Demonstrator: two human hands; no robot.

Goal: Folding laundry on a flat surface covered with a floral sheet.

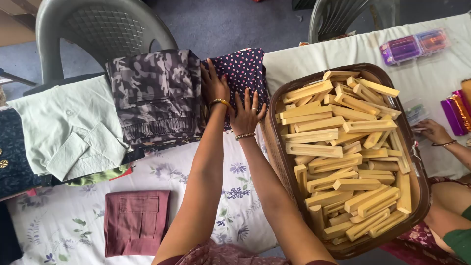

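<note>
Both hands (pixel 230 100) flat on folded dotted cloth (pixel 245 68)

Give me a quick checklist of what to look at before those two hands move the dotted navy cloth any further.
1. Left hand flat on the dotted navy cloth: ok.
2. Right hand flat on it too: ok.
3. Camouflage garment apart from the cloth: not ok, they touch.
4. Basket of wooden pieces off the cloth: cannot tell, its rim is very close.
5. Another person's hand away from the cloth: ok.
</note>
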